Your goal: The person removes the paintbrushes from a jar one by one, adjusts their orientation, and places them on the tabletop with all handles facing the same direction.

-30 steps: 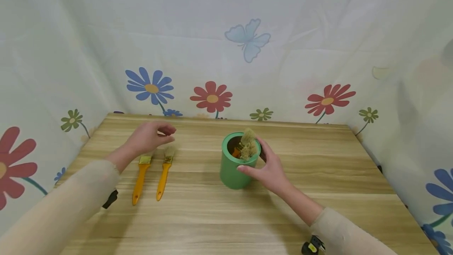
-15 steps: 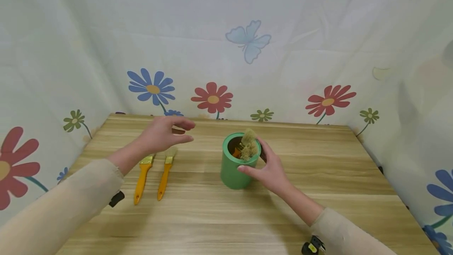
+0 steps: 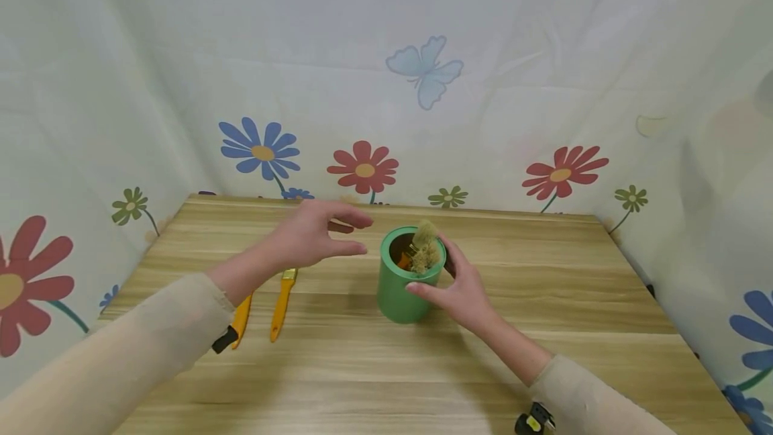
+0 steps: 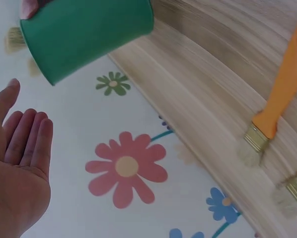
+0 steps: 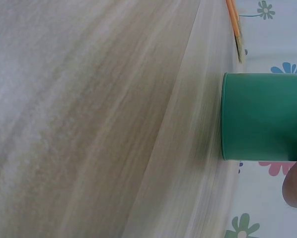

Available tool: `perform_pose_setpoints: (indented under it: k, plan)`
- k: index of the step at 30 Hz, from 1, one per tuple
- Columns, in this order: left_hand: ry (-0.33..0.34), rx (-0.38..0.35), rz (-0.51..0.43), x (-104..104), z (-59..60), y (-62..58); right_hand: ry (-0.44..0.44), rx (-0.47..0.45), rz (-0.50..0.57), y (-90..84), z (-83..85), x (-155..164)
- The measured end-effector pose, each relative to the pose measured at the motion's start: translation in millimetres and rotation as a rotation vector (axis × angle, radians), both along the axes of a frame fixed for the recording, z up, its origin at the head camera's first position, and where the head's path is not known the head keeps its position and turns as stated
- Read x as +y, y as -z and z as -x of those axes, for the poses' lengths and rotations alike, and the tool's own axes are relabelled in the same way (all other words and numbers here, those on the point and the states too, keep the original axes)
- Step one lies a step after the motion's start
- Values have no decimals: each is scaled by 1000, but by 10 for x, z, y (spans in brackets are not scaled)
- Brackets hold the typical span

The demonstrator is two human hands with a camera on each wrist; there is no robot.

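2 hands worked over a pale wood-grain tabletop (image 3: 362,368), both arms in beige sleeves. Nearest the camera, a small black-and-yellow object (image 3: 531,419) showed at the right sleeve's cuff, too little of it visible to identify.

The right hand (image 3: 461,287) gripped a green cylindrical cup (image 3: 401,287) from its right side, thumb curled across the front wall and fingers wrapped behind the rim. The cup stood upright on the table near its middle. Inside it, several paintbrushes (image 3: 421,252) stood bristles-up, their tan bristle heads rising just above the rim, with a bit of orange handle visible within. The right wrist view showed only the cup's green wall (image 5: 262,116) standing on the wood, with a fingertip at the frame's edge.

To the left of the cup, the left hand (image 3: 317,237) hovered above the table, holding nothing, its fingers extended and loosely spread toward the cup, near it but not touching. The left wrist view showed that palm (image 4: 17,168) open, fingers straight, beside the cup's wall.

Beneath the left forearm lay 2 orange-handled flat paintbrushes (image 3: 280,301) side by side on the table, bristles pointing away from the person; the left 1 was largely hidden by the arm.

Beyond the table's far edge hung a white fabric backdrop (image 3: 386,86) printed with red and blue flowers and a pale blue butterfly.
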State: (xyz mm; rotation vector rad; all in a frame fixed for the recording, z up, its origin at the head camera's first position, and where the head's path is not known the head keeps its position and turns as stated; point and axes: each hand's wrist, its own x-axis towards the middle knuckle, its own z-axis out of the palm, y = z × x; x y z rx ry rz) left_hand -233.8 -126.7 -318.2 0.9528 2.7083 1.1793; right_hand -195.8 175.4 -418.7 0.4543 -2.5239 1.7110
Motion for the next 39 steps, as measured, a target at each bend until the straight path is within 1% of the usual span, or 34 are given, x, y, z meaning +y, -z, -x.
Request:
perform_pose_setpoints:
  k: [5, 11, 17, 22, 26, 30, 34, 39]
  plan:
    - [49, 11, -18, 133, -30, -27, -7, 4, 6, 11, 7, 5]
    - [102, 14, -8, 290, -39, -37, -16, 12, 15, 15, 10, 5]
    - [116, -7, 17, 451, -57, -11, -21, 21, 10, 21, 9, 10]
    - [142, 18, 14, 551, -55, 34, -26, 28, 6, 17, -1, 8]
    - [143, 31, 15, 599, -49, 60, -32, 32, 10, 17, 0, 6]
    - [145, 29, 15, 638, -43, 75, -28, 26, 14, 10, -4, 4]
    - [158, 32, 17, 678, -42, 85, -30, 30, 17, 1, -12, 4]
    - [171, 54, 22, 720, -45, 102, -36, 25, 20, 8, -12, 11]
